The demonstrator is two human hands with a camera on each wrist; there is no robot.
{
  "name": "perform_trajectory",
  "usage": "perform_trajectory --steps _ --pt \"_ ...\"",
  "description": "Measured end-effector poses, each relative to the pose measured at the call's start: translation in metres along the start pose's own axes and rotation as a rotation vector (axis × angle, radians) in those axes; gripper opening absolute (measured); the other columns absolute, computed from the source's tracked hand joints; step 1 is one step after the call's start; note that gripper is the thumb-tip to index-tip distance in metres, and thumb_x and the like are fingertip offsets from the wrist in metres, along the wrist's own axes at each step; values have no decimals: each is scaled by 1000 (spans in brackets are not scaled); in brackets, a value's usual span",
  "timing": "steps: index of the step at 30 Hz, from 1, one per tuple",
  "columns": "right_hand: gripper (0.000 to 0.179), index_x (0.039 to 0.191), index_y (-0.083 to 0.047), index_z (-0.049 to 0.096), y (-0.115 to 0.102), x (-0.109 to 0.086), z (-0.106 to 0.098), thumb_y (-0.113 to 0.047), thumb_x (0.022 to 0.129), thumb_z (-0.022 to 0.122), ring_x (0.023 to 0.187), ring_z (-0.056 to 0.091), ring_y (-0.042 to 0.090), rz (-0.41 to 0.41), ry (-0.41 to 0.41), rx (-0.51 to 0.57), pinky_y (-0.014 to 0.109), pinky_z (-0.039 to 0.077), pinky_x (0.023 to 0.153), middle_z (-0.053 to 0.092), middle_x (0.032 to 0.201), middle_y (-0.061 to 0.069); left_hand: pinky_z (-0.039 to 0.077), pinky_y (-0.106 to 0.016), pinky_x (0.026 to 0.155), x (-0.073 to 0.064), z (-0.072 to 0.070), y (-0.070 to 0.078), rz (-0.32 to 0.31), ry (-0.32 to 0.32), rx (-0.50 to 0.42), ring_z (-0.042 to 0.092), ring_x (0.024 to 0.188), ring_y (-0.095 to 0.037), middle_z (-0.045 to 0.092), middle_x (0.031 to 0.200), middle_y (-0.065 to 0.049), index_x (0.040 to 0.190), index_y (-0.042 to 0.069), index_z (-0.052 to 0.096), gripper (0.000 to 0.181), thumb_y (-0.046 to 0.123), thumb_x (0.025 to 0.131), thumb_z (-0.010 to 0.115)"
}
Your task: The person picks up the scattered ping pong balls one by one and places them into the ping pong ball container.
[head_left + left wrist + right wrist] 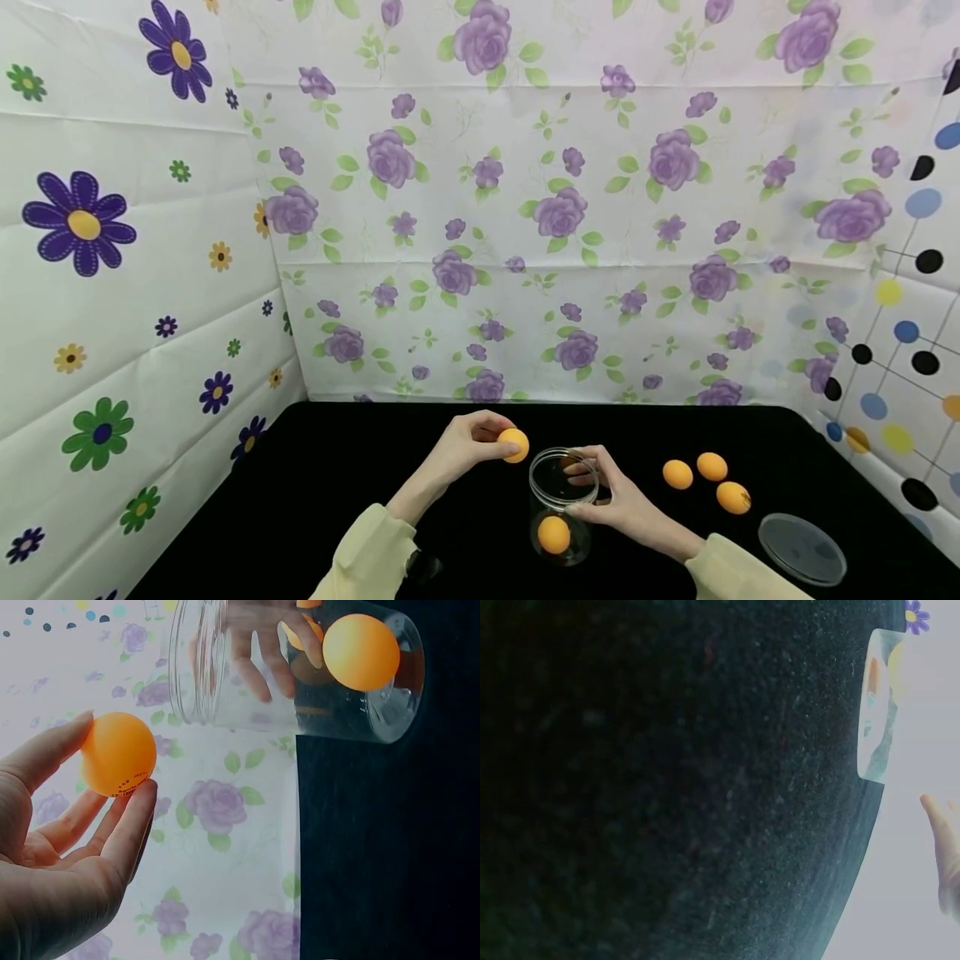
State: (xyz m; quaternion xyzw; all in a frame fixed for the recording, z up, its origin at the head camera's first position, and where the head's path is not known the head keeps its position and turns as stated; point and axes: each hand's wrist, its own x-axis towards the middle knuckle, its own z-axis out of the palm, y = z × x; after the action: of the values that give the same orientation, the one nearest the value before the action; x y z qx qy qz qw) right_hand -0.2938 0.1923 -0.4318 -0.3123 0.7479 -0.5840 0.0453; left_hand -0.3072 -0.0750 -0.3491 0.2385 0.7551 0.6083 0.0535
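Observation:
In the head view my left hand [461, 454] pinches an orange ping-pong ball [513, 446] between thumb and fingers, just left of the jar's rim. Small dark print shows on that ball [118, 755] in the left wrist view. A clear, open-topped jar [537, 500] stands on the black table. My right hand [618, 504] holds it near the rim from the right, thumb in front and fingers behind. One orange ball [553, 535] lies at the jar's bottom. The right wrist view catches only the jar's base [879, 761] and part of a hand at its edge.
To the right of the jar, three more orange balls [677, 474] lie close together on the black tabletop [360, 450]. A round clear lid [802, 550] rests flat nearer the right front. Flower-printed curtains [480, 208] hang behind and at the sides.

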Motion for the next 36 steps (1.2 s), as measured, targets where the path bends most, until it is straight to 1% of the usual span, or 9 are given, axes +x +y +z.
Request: perform_trajectory --steps 5,10,13,21,26,29,33,36 --pt "57 134 -16 29 0 1 0 -5 87 59 113 39 40 3 5 -3 41 47 76 38 128 19 49 -34 72 1 6 5 0 -10 -13 60 82 -22 63 94 -8 104 3 64 28 17 80 71" --pt "57 134 -16 29 0 1 1 -6 87 60 112 40 40 2 15 -14 40 47 75 38 127 21 48 -36 73 -5 16 22 12 -38 -32 59 82 -22 62 95 -12 106 -1 62 28 12 82 69" --pt "56 134 -16 29 1 1 1 -7 88 60 112 40 40 11 17 -16 40 47 75 37 127 21 48 -37 75 -8 22 30 28 -57 -27 59 82 -21 62 97 -13 106 -3 61 28 10 82 67" --pt "56 134 -13 29 1 1 2 -7 87 60 112 38 44 4 18 -5 39 48 74 35 127 25 48 -35 74 -7 33 32 52 -86 -26 59 82 -20 61 98 -14 107 -5 61 29 9 82 68" --pt "56 134 -14 29 0 2 2 -6 88 59 112 39 42 0 13 3 39 48 74 35 127 25 48 -37 75 -6 35 33 49 -85 -29 58 83 -21 61 98 -13 106 -3 62 28 10 82 68" --pt "56 133 -15 29 0 2 1 -7 88 60 112 39 41 4 12 1 39 48 74 35 127 23 48 -36 75 -5 36 34 52 -91 -20 58 83 -21 61 98 -13 105 -2 62 28 11 81 68" --pt "55 132 -15 30 1 2 2 -6 87 59 112 38 43 9 14 4 39 48 75 35 128 21 47 -33 73 -4 38 38 59 -99 -1 59 82 -20 62 96 -11 105 -1 63 27 12 82 68" --pt "54 132 -15 30 2 3 2 -5 87 59 113 36 45 9 8 13 38 47 75 34 130 21 47 -34 74 -5 39 40 60 -106 -2 59 82 -18 62 97 -11 105 -1 63 27 12 82 68"
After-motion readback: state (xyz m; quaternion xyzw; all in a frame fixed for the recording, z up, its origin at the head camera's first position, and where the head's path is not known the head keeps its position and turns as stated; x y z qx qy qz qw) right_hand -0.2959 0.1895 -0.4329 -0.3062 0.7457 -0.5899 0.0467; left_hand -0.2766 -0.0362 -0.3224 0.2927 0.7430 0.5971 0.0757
